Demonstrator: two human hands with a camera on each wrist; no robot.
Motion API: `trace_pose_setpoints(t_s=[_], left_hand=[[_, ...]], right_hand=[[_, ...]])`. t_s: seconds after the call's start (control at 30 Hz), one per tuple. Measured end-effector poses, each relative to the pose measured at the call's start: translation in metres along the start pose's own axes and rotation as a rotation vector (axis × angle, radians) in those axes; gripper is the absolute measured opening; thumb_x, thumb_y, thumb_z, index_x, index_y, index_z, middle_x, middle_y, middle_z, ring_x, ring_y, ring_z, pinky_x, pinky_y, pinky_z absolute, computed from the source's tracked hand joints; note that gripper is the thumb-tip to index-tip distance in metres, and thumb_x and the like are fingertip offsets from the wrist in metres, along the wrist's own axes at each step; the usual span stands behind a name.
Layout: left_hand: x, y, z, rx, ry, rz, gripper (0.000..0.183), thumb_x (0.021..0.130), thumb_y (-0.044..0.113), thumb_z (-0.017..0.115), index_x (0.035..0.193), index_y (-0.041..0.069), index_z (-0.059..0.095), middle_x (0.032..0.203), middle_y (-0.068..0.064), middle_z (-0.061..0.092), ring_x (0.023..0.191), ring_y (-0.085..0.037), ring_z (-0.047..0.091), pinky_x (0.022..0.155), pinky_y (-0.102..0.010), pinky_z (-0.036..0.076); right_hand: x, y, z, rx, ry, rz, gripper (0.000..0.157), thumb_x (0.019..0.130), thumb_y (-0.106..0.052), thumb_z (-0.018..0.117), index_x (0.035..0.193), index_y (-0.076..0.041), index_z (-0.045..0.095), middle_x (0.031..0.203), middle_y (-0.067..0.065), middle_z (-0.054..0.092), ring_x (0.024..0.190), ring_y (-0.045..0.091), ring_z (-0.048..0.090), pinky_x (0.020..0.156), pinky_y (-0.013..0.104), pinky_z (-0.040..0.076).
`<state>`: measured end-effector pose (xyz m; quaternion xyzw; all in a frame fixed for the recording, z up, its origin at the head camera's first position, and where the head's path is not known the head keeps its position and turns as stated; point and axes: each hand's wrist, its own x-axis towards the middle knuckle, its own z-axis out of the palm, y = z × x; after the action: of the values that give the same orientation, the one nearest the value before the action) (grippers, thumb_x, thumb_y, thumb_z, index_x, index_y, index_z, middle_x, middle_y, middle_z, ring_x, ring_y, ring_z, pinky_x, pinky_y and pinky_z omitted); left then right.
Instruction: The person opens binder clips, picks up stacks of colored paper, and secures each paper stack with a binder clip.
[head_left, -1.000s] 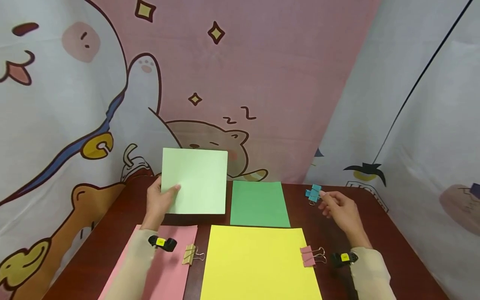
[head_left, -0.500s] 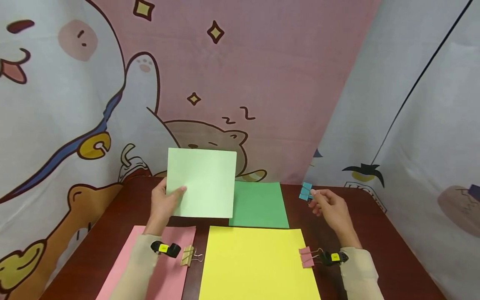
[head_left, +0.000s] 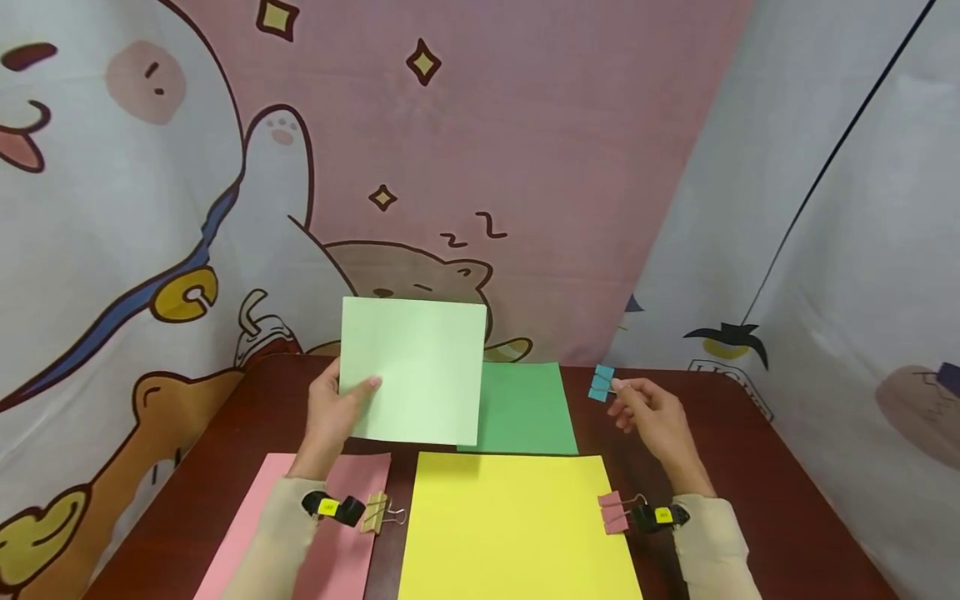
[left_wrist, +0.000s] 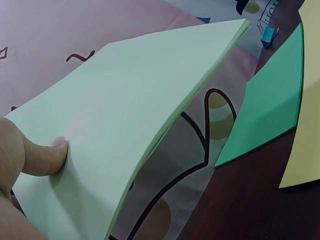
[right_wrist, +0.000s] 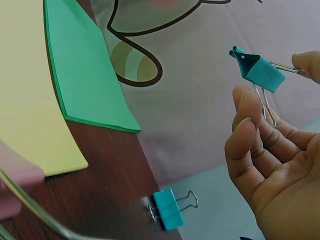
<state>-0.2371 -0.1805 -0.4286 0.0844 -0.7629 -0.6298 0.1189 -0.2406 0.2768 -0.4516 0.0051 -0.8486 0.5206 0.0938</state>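
Observation:
My left hand grips a stack of pale green square paper by its left side, thumb flat on the front face. The stack is held up and tilted, and several layers show at its edge in the left wrist view. To the right, my right hand pinches a teal binder clip by its wire handles, thumb on one and fingers at the other. Between the hands, darker green paper lies on the table, partly covered by the pale stack in the head view.
A second teal binder clip lies on the dark wood table. In front are yellow paper with a pink binder clip and pink paper with a yellowish binder clip. A printed cloth hangs behind.
My left hand has carried the pale green stack to the right, so it now overlaps the darker green paper. My right hand has moved left with the teal binder clip.

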Motion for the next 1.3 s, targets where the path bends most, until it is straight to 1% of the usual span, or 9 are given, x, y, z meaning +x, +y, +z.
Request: trace_pose_setpoints(t_s=[0.1,0.2,0.4,0.53,0.73,0.87,1.0,1.1,1.3], left_hand=[[-0.001,0.0,0.005,-0.007,-0.017,-0.007,0.047,0.097,0.015,0.074,0.142,0.009,0.059,0.13,-0.021,0.066,0.094,-0.024,0.071,0.074,-0.038,0.061],[-0.002,-0.002,0.009,-0.01,-0.018,0.002,0.045,0.096,0.014,0.075,0.139,0.008,0.061,0.128,-0.021,0.067,0.091,-0.022,0.071,0.073,-0.037,0.061],[-0.004,-0.003,0.012,-0.024,-0.023,0.008,0.042,0.095,0.012,0.076,0.134,0.008,0.063,0.125,-0.021,0.068,0.087,-0.021,0.071,0.071,-0.037,0.061],[-0.006,-0.001,0.014,-0.028,-0.031,0.013,0.043,0.095,0.013,0.077,0.135,0.008,0.063,0.125,-0.02,0.068,0.088,-0.021,0.071,0.071,-0.038,0.061],[-0.009,0.001,0.018,-0.037,-0.051,0.006,0.043,0.095,0.013,0.076,0.136,0.008,0.062,0.125,-0.021,0.068,0.089,-0.024,0.072,0.072,-0.041,0.062],[-0.01,0.0,0.02,-0.045,-0.06,0.004,0.044,0.095,0.014,0.077,0.136,0.009,0.062,0.124,-0.021,0.068,0.09,-0.025,0.072,0.072,-0.042,0.062],[-0.012,0.001,0.02,-0.048,-0.066,0.01,0.044,0.095,0.014,0.077,0.136,0.009,0.062,0.124,-0.021,0.069,0.091,-0.025,0.072,0.072,-0.042,0.062],[-0.013,0.002,0.021,-0.047,-0.066,0.011,0.044,0.095,0.015,0.077,0.136,0.009,0.062,0.123,-0.02,0.069,0.091,-0.025,0.072,0.072,-0.042,0.062],[-0.015,0.003,0.023,-0.06,-0.086,-0.001,0.045,0.095,0.015,0.077,0.137,0.01,0.061,0.123,-0.02,0.069,0.092,-0.025,0.073,0.072,-0.043,0.063]], right_hand=[[-0.001,-0.001,0.002,0.02,-0.012,-0.01,0.051,0.103,-0.052,0.059,0.119,-0.004,0.066,0.091,0.015,0.073,0.074,0.025,0.067,0.068,0.03,0.058],[-0.002,-0.004,0.005,0.028,-0.028,-0.018,0.051,0.103,-0.051,0.059,0.12,-0.003,0.066,0.091,0.016,0.072,0.074,0.026,0.067,0.068,0.03,0.058],[-0.003,-0.012,0.011,0.046,-0.05,-0.033,0.051,0.103,-0.05,0.059,0.12,-0.002,0.065,0.091,0.018,0.071,0.074,0.028,0.066,0.068,0.031,0.058],[-0.003,-0.014,0.014,0.05,-0.049,-0.041,0.049,0.104,-0.049,0.059,0.119,-0.003,0.066,0.088,0.016,0.071,0.072,0.027,0.066,0.067,0.031,0.058],[-0.003,-0.017,0.02,0.088,-0.066,-0.059,0.042,0.104,-0.045,0.06,0.117,-0.005,0.066,0.087,0.017,0.072,0.073,0.035,0.066,0.068,0.035,0.059],[-0.004,-0.019,0.025,0.091,-0.087,-0.071,0.04,0.105,-0.045,0.06,0.117,-0.007,0.066,0.087,0.017,0.072,0.073,0.037,0.066,0.067,0.036,0.059],[-0.004,-0.021,0.028,0.093,-0.102,-0.083,0.04,0.104,-0.045,0.06,0.115,-0.007,0.067,0.085,0.016,0.07,0.071,0.033,0.065,0.066,0.037,0.059],[-0.004,-0.021,0.03,0.104,-0.117,-0.092,0.041,0.105,-0.044,0.06,0.115,-0.005,0.067,0.084,0.015,0.07,0.068,0.028,0.065,0.066,0.037,0.059],[-0.007,-0.023,0.035,0.145,-0.156,-0.136,0.036,0.106,-0.035,0.06,0.115,-0.001,0.067,0.082,0.015,0.068,0.066,0.026,0.063,0.065,0.036,0.059]])
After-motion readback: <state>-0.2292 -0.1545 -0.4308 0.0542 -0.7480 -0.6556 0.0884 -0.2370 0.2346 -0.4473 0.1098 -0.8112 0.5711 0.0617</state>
